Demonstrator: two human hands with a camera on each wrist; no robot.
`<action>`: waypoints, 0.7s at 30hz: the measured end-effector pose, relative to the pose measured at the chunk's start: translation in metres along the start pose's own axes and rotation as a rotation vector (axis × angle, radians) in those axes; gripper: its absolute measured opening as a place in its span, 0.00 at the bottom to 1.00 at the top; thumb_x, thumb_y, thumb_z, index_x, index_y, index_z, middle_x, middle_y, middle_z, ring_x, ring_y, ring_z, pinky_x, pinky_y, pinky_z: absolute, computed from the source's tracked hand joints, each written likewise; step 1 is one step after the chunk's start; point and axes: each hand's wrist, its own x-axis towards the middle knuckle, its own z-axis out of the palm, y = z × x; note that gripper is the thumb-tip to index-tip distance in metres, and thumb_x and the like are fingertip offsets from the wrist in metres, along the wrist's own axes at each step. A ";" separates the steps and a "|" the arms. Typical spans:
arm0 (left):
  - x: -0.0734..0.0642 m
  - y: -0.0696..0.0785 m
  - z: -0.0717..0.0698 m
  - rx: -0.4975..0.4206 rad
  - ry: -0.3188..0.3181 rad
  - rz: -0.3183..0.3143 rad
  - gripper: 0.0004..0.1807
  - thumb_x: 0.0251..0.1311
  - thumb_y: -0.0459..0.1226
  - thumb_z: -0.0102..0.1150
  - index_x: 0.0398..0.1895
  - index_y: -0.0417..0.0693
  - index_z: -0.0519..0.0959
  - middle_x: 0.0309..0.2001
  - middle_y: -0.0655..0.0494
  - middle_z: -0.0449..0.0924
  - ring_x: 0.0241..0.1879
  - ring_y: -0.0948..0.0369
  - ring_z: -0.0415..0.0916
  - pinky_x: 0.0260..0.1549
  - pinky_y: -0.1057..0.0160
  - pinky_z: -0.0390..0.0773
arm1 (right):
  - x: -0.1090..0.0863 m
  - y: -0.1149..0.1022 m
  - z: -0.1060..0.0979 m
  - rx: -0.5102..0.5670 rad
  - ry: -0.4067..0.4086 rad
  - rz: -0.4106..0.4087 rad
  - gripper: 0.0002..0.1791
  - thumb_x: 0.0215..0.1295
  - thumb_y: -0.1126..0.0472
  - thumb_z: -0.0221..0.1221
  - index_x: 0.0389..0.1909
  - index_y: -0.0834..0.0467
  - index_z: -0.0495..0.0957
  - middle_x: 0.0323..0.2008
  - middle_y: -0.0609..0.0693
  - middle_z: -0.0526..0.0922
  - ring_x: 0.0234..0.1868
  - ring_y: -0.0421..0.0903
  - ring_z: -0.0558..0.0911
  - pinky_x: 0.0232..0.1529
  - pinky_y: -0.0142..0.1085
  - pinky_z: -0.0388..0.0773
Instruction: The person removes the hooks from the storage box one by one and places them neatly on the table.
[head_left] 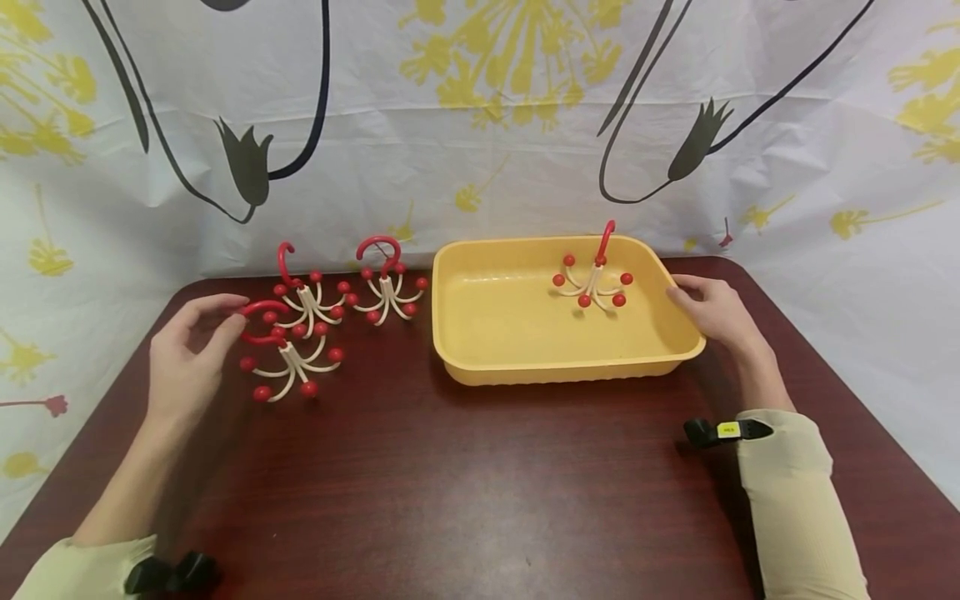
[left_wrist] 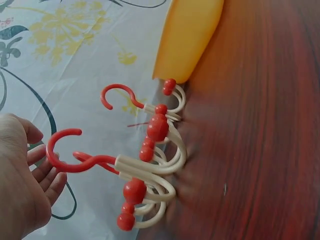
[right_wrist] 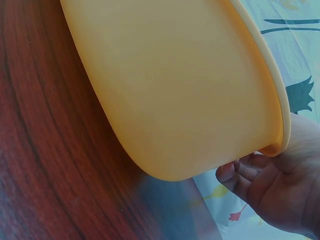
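At the left, my left hand (head_left: 183, 358) is beside the red hook of the nearest hanger (head_left: 291, 358), which has cream arms tipped with red balls. In the left wrist view, the thumb and fingers are apart, with the fingertips right at that hook. Two similar hangers, one just behind (head_left: 307, 304) and one farther right (head_left: 386, 293), stand upright on their curved arms. My right hand (head_left: 712, 312) holds the right end of a yellow tray (head_left: 487, 367); its fingers (right_wrist: 241, 186) are bent below the rim. Another hanger (head_left: 594, 283) stands inside the tray.
The dark red-brown wooden table (head_left: 480, 483) runs under everything. A white sheet (head_left: 525, 183) with yellow and grey plant prints hangs behind and along both sides. The tray stands near the table's back edge, to the right of the three hangers.
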 end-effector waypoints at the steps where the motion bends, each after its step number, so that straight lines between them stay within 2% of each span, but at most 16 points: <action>1: 0.000 0.001 0.001 -0.005 -0.005 0.002 0.14 0.67 0.28 0.59 0.54 0.33 0.81 0.43 0.63 0.83 0.41 0.68 0.80 0.41 0.77 0.75 | 0.000 0.000 0.000 0.000 0.000 0.003 0.32 0.77 0.46 0.52 0.67 0.66 0.72 0.48 0.67 0.83 0.32 0.41 0.81 0.32 0.28 0.74; 5: 0.001 0.005 0.007 -0.013 -0.019 0.011 0.14 0.66 0.27 0.60 0.54 0.33 0.80 0.42 0.63 0.84 0.39 0.69 0.80 0.36 0.77 0.77 | -0.001 0.000 0.000 -0.005 0.001 0.008 0.32 0.76 0.44 0.52 0.68 0.66 0.72 0.48 0.67 0.83 0.32 0.43 0.81 0.32 0.29 0.75; 13: 0.007 0.013 0.013 -0.010 0.010 0.078 0.13 0.66 0.26 0.59 0.52 0.31 0.81 0.42 0.60 0.82 0.39 0.68 0.80 0.42 0.76 0.75 | -0.001 -0.001 0.000 -0.005 0.004 0.006 0.32 0.76 0.44 0.52 0.68 0.65 0.72 0.49 0.67 0.83 0.34 0.45 0.82 0.33 0.29 0.75; 21: 0.014 0.022 0.019 0.020 0.000 0.102 0.14 0.67 0.29 0.59 0.54 0.34 0.80 0.44 0.63 0.81 0.42 0.67 0.79 0.45 0.76 0.74 | -0.001 -0.001 0.000 0.017 -0.012 0.007 0.32 0.77 0.46 0.52 0.69 0.66 0.70 0.48 0.68 0.83 0.32 0.45 0.83 0.31 0.29 0.77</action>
